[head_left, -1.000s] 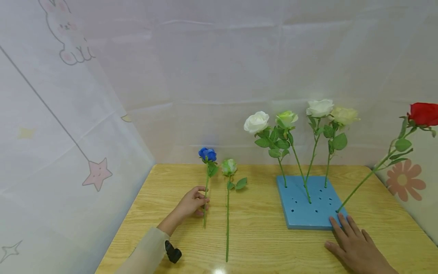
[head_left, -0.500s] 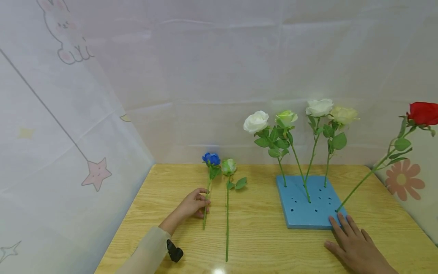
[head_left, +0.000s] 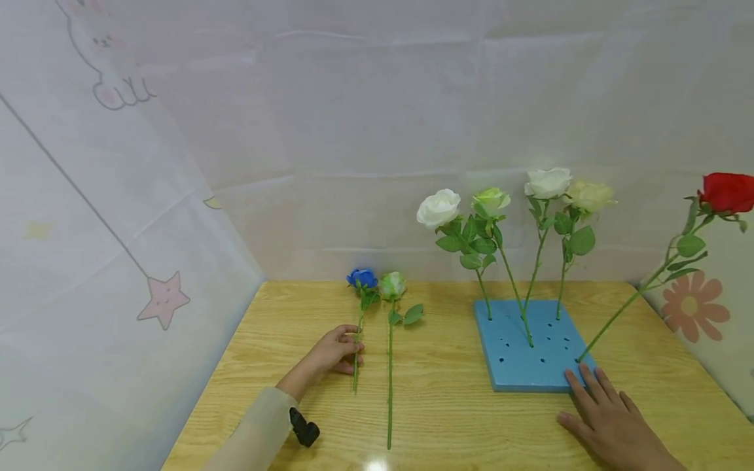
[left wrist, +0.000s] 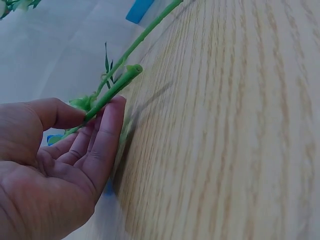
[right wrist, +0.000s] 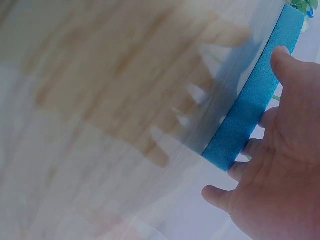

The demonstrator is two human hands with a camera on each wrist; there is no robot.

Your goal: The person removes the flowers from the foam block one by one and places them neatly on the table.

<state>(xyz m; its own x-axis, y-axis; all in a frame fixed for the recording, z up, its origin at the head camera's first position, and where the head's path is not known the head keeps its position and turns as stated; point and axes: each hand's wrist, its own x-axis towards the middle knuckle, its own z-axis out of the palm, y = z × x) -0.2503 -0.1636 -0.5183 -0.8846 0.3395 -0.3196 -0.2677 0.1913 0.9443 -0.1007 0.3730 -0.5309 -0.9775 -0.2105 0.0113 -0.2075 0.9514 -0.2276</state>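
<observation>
The left hand (head_left: 334, 352) pinched the blue rose (head_left: 362, 279) by its stem, bloom pointing away past the fingers. Just right, the green-white rose (head_left: 393, 286) lay nearly parallel; well beyond sat the blue block (head_left: 520, 376), its near right corner touched by the right hand (head_left: 609, 422), fingers spread.

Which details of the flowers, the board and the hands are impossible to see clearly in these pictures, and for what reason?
Head view: the right side of the red rose, cut off by the picture edge.
Head view: the lower stem ends of the standing roses, sunk inside the blue board.
Left wrist view: most of the bloom of the blue rose, behind the left hand.
Right wrist view: the corner flowers, cut off by the edge.
</observation>
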